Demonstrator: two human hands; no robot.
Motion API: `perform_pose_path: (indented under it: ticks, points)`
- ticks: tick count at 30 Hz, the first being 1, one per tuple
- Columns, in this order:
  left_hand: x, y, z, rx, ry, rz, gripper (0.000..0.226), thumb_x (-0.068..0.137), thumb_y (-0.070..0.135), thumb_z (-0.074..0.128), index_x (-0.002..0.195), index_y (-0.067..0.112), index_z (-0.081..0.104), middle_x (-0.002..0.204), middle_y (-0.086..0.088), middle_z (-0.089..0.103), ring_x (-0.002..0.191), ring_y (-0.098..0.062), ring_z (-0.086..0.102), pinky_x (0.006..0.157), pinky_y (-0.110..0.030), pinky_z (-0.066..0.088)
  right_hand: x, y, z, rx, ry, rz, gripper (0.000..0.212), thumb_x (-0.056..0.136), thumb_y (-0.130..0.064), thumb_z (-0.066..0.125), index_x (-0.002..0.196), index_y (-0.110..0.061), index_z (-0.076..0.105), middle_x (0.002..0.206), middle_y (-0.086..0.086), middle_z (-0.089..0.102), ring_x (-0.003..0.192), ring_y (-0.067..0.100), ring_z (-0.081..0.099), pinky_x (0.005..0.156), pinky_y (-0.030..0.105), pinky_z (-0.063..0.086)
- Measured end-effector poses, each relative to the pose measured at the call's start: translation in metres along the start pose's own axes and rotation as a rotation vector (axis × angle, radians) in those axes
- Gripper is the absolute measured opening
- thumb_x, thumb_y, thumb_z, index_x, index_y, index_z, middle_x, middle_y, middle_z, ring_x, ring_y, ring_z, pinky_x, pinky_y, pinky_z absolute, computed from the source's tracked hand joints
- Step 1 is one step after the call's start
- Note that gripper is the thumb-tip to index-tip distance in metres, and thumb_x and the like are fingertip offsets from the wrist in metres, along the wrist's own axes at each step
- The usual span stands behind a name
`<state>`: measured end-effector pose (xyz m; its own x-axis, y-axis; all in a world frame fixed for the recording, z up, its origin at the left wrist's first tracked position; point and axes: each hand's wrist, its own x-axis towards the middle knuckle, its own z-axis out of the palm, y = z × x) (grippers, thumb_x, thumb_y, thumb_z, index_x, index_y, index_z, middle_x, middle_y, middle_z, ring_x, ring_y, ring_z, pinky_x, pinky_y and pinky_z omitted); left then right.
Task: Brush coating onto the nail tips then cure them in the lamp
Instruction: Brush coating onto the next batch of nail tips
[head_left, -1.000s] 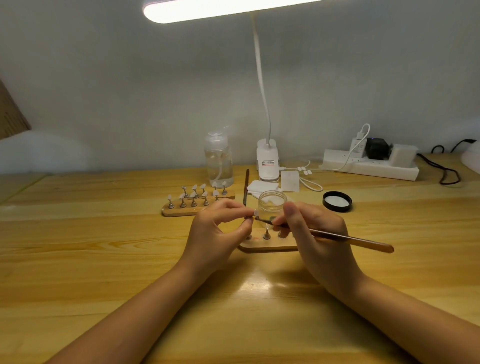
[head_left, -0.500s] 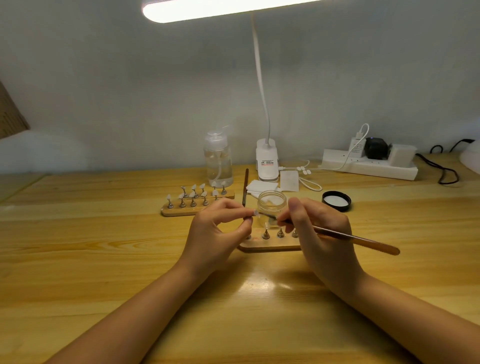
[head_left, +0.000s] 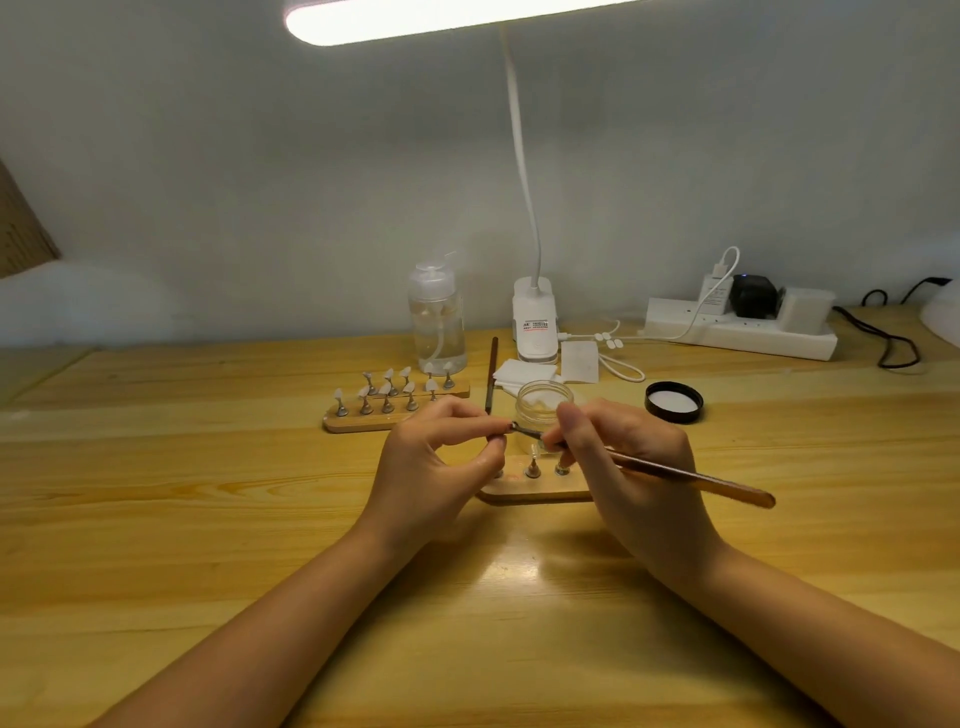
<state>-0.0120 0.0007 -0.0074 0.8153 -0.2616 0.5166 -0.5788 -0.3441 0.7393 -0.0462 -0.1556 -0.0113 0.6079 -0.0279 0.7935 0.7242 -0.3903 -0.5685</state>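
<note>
At frame centre, my left hand (head_left: 436, 467) is pinching a nail tip (head_left: 506, 428); my right hand (head_left: 639, 467) is gripping the brush (head_left: 691, 475), its bristles pointing left, touching the tip.

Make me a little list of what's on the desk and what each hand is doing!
left hand: pinches a small nail tip holder, too small to see well
right hand: holds the brush, bristles at the left fingertips
open jar: behind the hands, lid off
black lid: lies right of the jar
near wooden stand: under the hands, metal pegs showing
far wooden stand: nail tips on pegs
pump bottle: upright at the back
</note>
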Motion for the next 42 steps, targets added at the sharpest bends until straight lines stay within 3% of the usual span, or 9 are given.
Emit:
perform_pose_path:
  ticks: [3,9,14,20,25,29,35,40,42]
  points:
    - [-0.0005,-0.0008,-0.0009,0.000,0.001,0.006,0.024,0.077,0.003,0.067,0.094,0.020,0.068,0.085,0.005,0.063,0.083,-0.009,0.058,0.078,-0.024,0.048,-0.0017,0.0002,-0.0029,0.034,0.026,0.023,0.028,0.088,-0.027,0.044,0.071,-0.013,0.062,0.064,-0.011,0.059,0.059,0.001,0.059,0.054,0.011,0.044]
    - [0.0005,-0.0003,0.0002,-0.003,0.005,-0.001,0.023,0.077,0.004,0.068,0.093,0.020,0.068,0.085,0.006,0.063,0.083,-0.007,0.058,0.077,-0.022,0.048,0.0007,0.0002,0.0003,-0.011,0.011,-0.005,0.024,0.087,-0.024,0.047,0.076,-0.011,0.063,0.066,-0.005,0.061,0.062,0.006,0.059,0.054,0.018,0.048]
    - [0.0001,0.0000,-0.0008,0.000,0.004,-0.008,0.024,0.077,0.004,0.067,0.093,0.021,0.067,0.085,0.009,0.063,0.084,-0.005,0.057,0.077,-0.019,0.047,-0.0038,0.0011,-0.0053,0.055,0.038,0.044,0.022,0.088,-0.024,0.046,0.072,-0.020,0.060,0.063,-0.011,0.059,0.059,0.001,0.059,0.053,0.010,0.044]
    - [0.0005,-0.0002,-0.0005,-0.007,0.008,-0.018,0.024,0.078,0.004,0.067,0.094,0.021,0.066,0.086,0.009,0.063,0.086,-0.004,0.057,0.077,-0.013,0.047,-0.0013,0.0020,-0.0007,0.064,-0.007,0.073,0.022,0.087,-0.025,0.047,0.073,-0.017,0.062,0.064,-0.010,0.060,0.060,0.001,0.059,0.055,0.010,0.044]
    - [0.0009,-0.0007,-0.0009,-0.005,0.017,0.003,0.022,0.077,0.006,0.068,0.093,0.020,0.068,0.089,0.006,0.063,0.088,-0.002,0.056,0.078,-0.010,0.044,-0.0066,0.0024,-0.0067,0.100,0.057,0.120,0.027,0.086,-0.030,0.042,0.068,-0.021,0.060,0.060,-0.007,0.060,0.055,0.003,0.059,0.052,0.012,0.044]
    - [0.0010,0.0002,-0.0015,-0.017,0.047,0.033,0.020,0.074,0.007,0.070,0.088,0.022,0.068,0.094,0.009,0.064,0.096,-0.001,0.058,0.084,-0.008,0.042,-0.0014,-0.0008,-0.0038,0.041,0.074,0.065,0.022,0.088,-0.027,0.043,0.073,-0.021,0.059,0.065,-0.008,0.059,0.060,0.005,0.058,0.054,0.013,0.046]
    - [0.0018,-0.0006,-0.0011,-0.014,0.039,0.053,0.020,0.074,0.007,0.070,0.087,0.022,0.068,0.085,0.009,0.066,0.086,-0.002,0.060,0.078,-0.010,0.044,-0.0014,0.0015,-0.0033,-0.077,0.023,-0.100,0.033,0.091,-0.027,0.041,0.077,-0.005,0.062,0.069,-0.008,0.056,0.064,0.006,0.056,0.054,0.020,0.047]
    - [0.0016,-0.0017,-0.0009,-0.026,0.050,0.049,0.022,0.073,0.005,0.070,0.088,0.021,0.067,0.085,0.008,0.065,0.086,-0.004,0.059,0.076,-0.008,0.044,0.0008,0.0024,0.0002,-0.134,-0.040,-0.158,0.024,0.087,-0.015,0.047,0.079,0.000,0.065,0.068,0.006,0.063,0.064,0.005,0.055,0.059,0.014,0.045]
    - [-0.0002,-0.0019,-0.0018,-0.028,0.046,0.048,0.022,0.073,0.004,0.070,0.088,0.021,0.067,0.085,0.007,0.065,0.085,-0.003,0.059,0.075,-0.008,0.044,-0.0016,0.0018,-0.0011,-0.147,-0.048,-0.163,0.026,0.087,-0.016,0.047,0.077,0.000,0.066,0.068,0.002,0.063,0.065,0.004,0.056,0.060,0.011,0.044]
